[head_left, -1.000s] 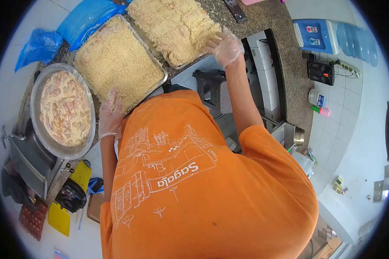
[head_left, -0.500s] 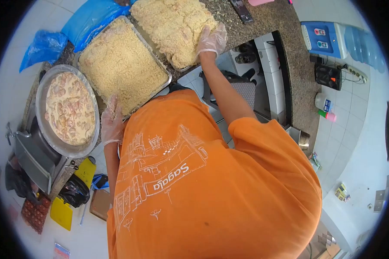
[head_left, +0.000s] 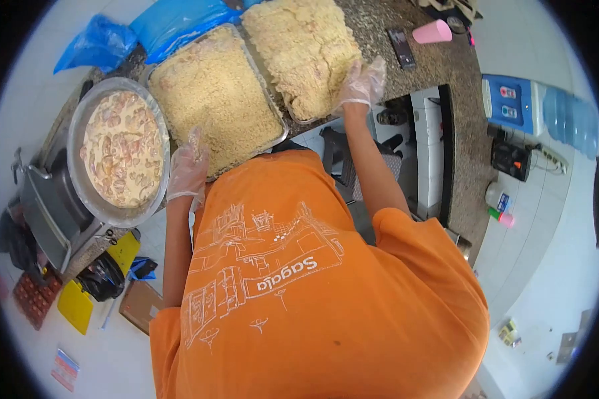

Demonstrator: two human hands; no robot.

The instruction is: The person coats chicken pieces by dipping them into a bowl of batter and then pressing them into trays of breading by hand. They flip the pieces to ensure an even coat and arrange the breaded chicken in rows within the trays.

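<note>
Your gloves [head_left: 188,169] are thin, shiny plastic, your shirt [head_left: 353,312] matt cloth; upper left, rough, matt crumbs [head_left: 213,100] fill a smooth, shiny metal tray [head_left: 283,132].

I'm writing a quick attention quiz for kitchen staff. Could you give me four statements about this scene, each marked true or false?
1. The left hand and right hand both wear see-through gloves. True.
2. The right hand is over the round bowl. False: it is at the edge of the right-hand crumb-coated pile.
3. The bowl holds pieces in pale liquid. True.
4. The pink cup is inside the bowl. False: it is on the counter.
</note>
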